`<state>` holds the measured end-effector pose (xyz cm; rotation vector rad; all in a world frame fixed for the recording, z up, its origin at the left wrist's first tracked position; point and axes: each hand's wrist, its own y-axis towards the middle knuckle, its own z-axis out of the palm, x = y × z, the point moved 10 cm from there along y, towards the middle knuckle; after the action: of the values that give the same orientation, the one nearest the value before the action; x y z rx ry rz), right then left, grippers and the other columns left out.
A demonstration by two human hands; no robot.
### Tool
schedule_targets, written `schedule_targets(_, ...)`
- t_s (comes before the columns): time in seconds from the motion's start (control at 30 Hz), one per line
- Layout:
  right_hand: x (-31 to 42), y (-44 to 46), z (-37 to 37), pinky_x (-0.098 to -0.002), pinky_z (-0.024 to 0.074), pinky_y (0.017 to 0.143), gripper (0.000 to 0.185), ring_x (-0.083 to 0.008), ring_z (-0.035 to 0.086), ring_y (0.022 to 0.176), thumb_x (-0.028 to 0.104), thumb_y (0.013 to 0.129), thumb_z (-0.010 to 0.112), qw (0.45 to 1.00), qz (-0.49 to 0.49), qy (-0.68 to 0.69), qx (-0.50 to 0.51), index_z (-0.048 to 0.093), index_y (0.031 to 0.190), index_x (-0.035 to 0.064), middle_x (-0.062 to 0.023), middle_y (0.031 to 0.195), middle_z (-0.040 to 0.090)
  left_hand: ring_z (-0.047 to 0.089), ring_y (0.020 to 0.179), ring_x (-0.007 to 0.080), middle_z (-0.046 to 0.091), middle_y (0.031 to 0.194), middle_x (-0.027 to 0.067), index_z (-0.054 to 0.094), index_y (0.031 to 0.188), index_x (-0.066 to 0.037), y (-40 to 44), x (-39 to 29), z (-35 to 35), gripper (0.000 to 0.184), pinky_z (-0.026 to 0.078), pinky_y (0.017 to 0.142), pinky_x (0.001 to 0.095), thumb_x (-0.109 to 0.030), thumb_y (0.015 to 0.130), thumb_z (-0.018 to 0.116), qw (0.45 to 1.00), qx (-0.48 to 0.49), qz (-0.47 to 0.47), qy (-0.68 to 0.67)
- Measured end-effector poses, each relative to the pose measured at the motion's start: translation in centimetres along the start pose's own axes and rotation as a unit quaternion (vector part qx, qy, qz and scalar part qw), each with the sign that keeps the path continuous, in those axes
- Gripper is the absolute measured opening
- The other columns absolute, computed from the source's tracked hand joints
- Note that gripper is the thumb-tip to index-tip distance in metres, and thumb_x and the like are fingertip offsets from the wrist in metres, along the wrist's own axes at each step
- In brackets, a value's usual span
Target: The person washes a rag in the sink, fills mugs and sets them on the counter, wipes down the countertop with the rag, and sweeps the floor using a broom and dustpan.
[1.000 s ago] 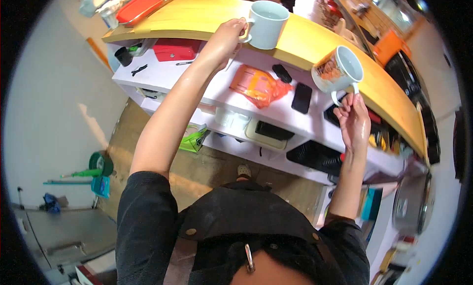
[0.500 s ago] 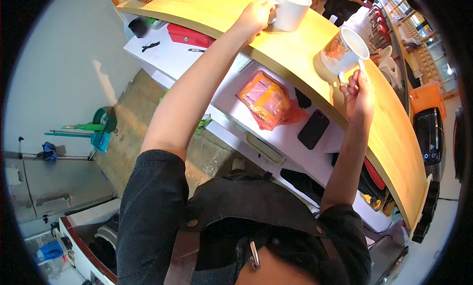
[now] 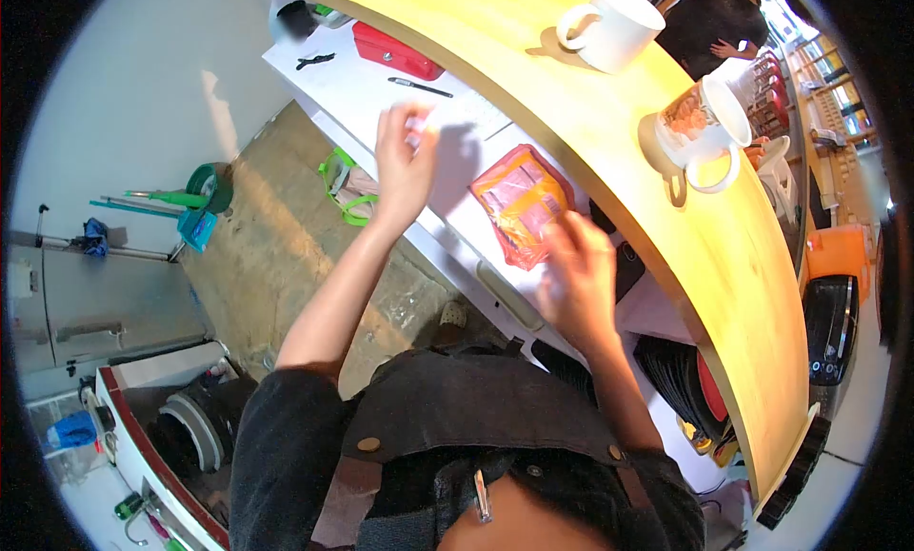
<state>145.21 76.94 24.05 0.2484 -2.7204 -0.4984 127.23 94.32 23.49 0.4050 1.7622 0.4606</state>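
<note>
A plain white mug (image 3: 624, 28) stands upright on the raised wooden counter (image 3: 709, 294), its handle towards the left. Farther right on the counter is a white mug with an orange print (image 3: 700, 127), handle towards me. Neither mug is touched now. My left hand (image 3: 405, 166) hovers over the lower white desk, fingers loosely bent and apart, holding nothing I can see. Blurred by motion, my right hand (image 3: 581, 280) is open beside the orange and pink plastic packet (image 3: 519, 204) on the desk. Whether its fingertips touch the packet, I cannot tell.
On the desk are a red cash box (image 3: 395, 51), a black pen (image 3: 419, 87) and a dark phone (image 3: 626, 268), partly hidden. A green-handled bag (image 3: 352, 189) lies below. Beyond the counter stands a person in black (image 3: 719, 28). A black appliance (image 3: 831, 327) is at right.
Both hands have let go of the mug handles and come down and back over the desk. The mugs stay on the counter. My view has shifted slightly.
</note>
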Motion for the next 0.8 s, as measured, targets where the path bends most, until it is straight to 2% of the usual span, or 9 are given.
schedule_targets(0.07, -3.1, -0.8, 7.4, -0.0563, 0.0176, 0.107, 0.079, -0.0444, 0.016, 0.133, 0.001, 0.06, 0.061, 0.986, -0.021, -0.137, 0.095, 0.044, 0.132, 0.028, -0.0156, 0.141, 0.026, 0.05, 0.082, 0.0137, 0.049, 0.096, 0.0062, 0.054, 0.103, -0.005, -4.7, 4.9, -2.6, 0.018, 0.043, 0.069, 0.0257, -0.004, 0.085, 0.051, 0.994, 0.007, -0.104, 0.019)
schedule_targets(0.23, -5.0, 2.1, 11.5, -0.0545, 0.0224, 0.106, 0.06, -0.0453, 0.028, 0.126, 0.01, 0.074, 0.058, 0.989, -0.06, -0.091, 0.097, 0.045, 0.131, 0.0225, -0.0192, 0.137, 0.035, 0.051, 0.074, 0.0143, 0.051, 0.089, 0.0062, 0.055, 0.098, -0.004, -14.4, 11.2, -11.1, 0.013, 0.045, 0.064, 0.0275, -0.004, 0.086, 0.052, 0.973, -0.028, -0.221, 0.066)
schedule_targets(0.37, -6.9, 2.7, 13.9, -0.0361, 0.0415, 0.095, 0.048, -0.033, 0.052, 0.109, 0.008, 0.081, 0.051, 0.992, -0.044, -0.092, 0.078, 0.048, 0.128, 0.0158, -0.0176, 0.119, 0.054, 0.053, 0.075, 0.015, 0.053, 0.089, 0.007, 0.056, 0.096, -0.004, -21.2, 9.8, -18.3, 0.012, 0.045, 0.065, 0.0279, -0.003, 0.085, 0.052, 0.962, -0.099, -0.232, 0.108)
schedule_targets(0.4, -5.2, 3.7, 11.7, -0.0358, 0.0435, 0.092, 0.044, -0.0309, 0.055, 0.106, 0.002, 0.082, 0.046, 0.993, -0.046, 0.105, 0.004, 0.052, 0.124, 0.0135, -0.0161, 0.116, 0.056, 0.053, 0.076, 0.0151, 0.053, 0.089, 0.0072, 0.056, 0.096, -0.004, -23.2, 8.9, -20.6, 0.012, 0.046, 0.065, 0.0279, -0.003, 0.085, 0.052, 0.958, -0.12, -0.229, 0.127)
schedule_targets(0.43, -5.0, 4.1, 11.8, -0.0338, 0.0445, 0.09, 0.041, -0.026, 0.057, 0.104, -0.004, 0.082, 0.043, 0.983, 0.068, 0.168, 0.022, 0.054, 0.12, 0.0078, -0.0146, 0.116, 0.058, 0.053, 0.076, 0.0151, 0.053, 0.088, 0.0073, 0.056, 0.096, -0.005, -25.5, 7.9, -23.5, 0.012, 0.046, 0.066, 0.0277, -0.003, 0.085, 0.052, 0.945, -0.155, -0.253, 0.139)
schedule_targets(0.5, -3.4, 5.2, 9.2, -0.0322, 0.0439, 0.088, 0.04, -0.0191, 0.057, 0.098, -0.006, 0.076, 0.049, 0.955, 0.097, 0.27, -0.072, 0.052, 0.116, -0.0053, -0.0112, 0.11, 0.059, 0.053, 0.077, 0.0151, 0.053, 0.087, 0.0075, 0.056, 0.096, -0.005, -29.7, 5.6, -27.3, 0.012, 0.046, 0.067, 0.0273, -0.002, 0.085, 0.052, 0.922, -0.205, -0.293, 0.145)
schedule_targets(0.53, -3.4, 5.5, 9.0, -0.0313, 0.0429, 0.089, 0.042, -0.0185, 0.056, 0.098, -0.004, 0.075, 0.052, 0.911, 0.197, 0.357, -0.058, 0.052, 0.117, -0.0026, -0.0101, 0.112, 0.057, 0.054, 0.077, 0.0157, 0.054, 0.087, 0.0078, 0.056, 0.096, -0.005, -32.2, 5.0, -29.1, 0.013, 0.046, 0.068, 0.0276, -0.001, 0.084, 0.052, 0.911, -0.23, -0.31, 0.147)
schedule_targets(0.6, -6.6, 7.6, 10.4, -0.0308, 0.0455, 0.087, 0.041, -0.0191, 0.054, 0.102, 0.005, 0.077, 0.055, 0.76, 0.204, 0.608, -0.11, 0.05, 0.117, 0.0021, -0.008, 0.115, 0.054, 0.054, 0.078, 0.0169, 0.054, 0.087, 0.0083, 0.057, 0.095, -0.006, -39.0, 3.7, -33.7, 0.015, 0.046, 0.069, 0.0284, 0.0, 0.083, 0.051, 0.876, -0.296, -0.346, 0.157)
schedule_targets(0.8, 23.8, 8.2, 14.1, -0.033, 0.0468, 0.085, 0.042, -0.0226, 0.056, 0.098, 0.01, 0.077, 0.056, 0.8, 0.001, 0.584, 0.138, 0.051, 0.118, 0.0035, -0.0111, 0.114, 0.056, 0.054, 0.079, 0.0207, 0.053, 0.087, 0.0097, 0.056, 0.096, -0.007, -58.9, -4.3, -43.3, 0.018, 0.046, 0.071, 0.031, -0.001, 0.08, 0.051, 0.756, -0.461, -0.37, 0.282)
